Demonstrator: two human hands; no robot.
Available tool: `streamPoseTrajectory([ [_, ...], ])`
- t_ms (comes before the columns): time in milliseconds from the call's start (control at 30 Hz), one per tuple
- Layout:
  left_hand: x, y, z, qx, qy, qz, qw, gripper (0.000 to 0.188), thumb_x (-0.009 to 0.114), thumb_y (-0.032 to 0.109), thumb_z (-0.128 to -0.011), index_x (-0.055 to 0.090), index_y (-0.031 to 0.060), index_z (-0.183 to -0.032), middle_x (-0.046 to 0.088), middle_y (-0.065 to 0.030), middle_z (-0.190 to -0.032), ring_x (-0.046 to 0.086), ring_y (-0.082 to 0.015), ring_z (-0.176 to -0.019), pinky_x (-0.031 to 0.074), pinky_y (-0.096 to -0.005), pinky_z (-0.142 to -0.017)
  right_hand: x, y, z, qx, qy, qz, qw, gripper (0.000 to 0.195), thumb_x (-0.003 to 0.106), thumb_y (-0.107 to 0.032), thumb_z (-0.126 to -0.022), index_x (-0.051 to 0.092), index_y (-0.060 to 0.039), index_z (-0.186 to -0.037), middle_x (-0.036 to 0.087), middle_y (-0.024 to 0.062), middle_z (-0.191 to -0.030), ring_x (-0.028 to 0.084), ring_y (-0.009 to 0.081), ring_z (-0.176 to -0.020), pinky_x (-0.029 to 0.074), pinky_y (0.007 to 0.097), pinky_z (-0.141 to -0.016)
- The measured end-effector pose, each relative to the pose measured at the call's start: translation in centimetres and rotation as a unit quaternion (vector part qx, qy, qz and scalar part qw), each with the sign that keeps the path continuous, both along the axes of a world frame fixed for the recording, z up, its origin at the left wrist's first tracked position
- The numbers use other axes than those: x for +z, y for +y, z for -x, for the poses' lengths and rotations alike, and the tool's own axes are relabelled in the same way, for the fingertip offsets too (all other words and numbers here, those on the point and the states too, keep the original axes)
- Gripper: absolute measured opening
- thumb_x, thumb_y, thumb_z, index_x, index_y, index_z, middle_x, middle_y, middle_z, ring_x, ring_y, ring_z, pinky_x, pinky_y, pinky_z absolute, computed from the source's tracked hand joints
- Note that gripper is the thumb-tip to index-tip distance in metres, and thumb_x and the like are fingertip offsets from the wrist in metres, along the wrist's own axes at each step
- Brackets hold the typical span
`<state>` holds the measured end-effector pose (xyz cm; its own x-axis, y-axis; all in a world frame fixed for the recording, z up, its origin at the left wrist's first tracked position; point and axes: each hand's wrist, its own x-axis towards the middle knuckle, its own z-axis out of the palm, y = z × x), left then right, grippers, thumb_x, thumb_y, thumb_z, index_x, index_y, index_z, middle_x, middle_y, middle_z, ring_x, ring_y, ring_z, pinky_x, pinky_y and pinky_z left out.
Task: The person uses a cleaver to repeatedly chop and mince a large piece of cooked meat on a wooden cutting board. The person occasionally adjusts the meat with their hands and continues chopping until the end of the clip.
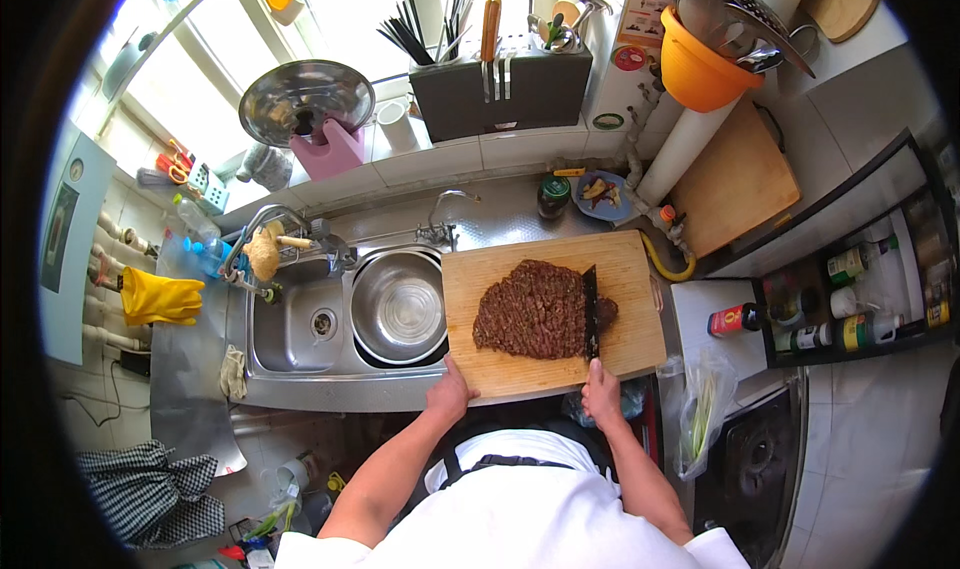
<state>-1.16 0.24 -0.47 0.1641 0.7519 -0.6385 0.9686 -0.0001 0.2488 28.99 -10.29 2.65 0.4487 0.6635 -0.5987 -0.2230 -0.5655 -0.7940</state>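
Note:
A flat mass of minced meat lies on a wooden cutting board. My right hand is closed around the handle of a cleaver. Its dark blade is seen almost edge-on near the right side of the meat, with a small portion of meat beyond it. At the board's near left corner, my left hand grips the edge, the thumb lying along the near side. The board sits on the steel counter and meets the right rim of a metal basin.
Left of the basin is a sink bowl with a tap. Behind the board stand a green-lidded jar and a blue plate of scraps. To the right are a red-labelled bottle, a plastic bag of green stalks and a stove.

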Motion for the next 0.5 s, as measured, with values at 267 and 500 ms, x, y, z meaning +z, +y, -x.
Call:
streamPoseTrajectory([
  [267,0.7,-0.4,0.1,-0.009,-0.018,-0.010,1.000,0.109,0.074,0.037,-0.092,0.000,-0.0099,-0.158,0.065,-0.0280,-0.123,0.068,-0.0431,-0.106,0.054,-0.0510,-0.088,-1.1,-0.4,0.0,0.005,-0.040,0.002,0.999,0.048,0.043,-0.051,-0.109,0.047,-0.0115,-0.081,0.041,-0.0015,-0.054,0.040,0.0099,-0.038,0.031,0.0280,-0.034],
  [500,0.5,-0.1,-0.1,0.002,-0.032,-0.017,0.999,0.110,0.075,0.038,-0.091,0.001,-0.0095,-0.158,0.063,-0.0281,-0.126,0.067,-0.0422,-0.109,0.054,-0.0503,-0.088,-2.1,-0.9,0.0,-0.017,-0.066,-0.061,0.996,0.049,0.043,-0.051,-0.109,0.046,-0.0115,-0.079,0.041,-0.0019,-0.055,0.039,0.0097,-0.038,0.033,0.0274,-0.034],
])
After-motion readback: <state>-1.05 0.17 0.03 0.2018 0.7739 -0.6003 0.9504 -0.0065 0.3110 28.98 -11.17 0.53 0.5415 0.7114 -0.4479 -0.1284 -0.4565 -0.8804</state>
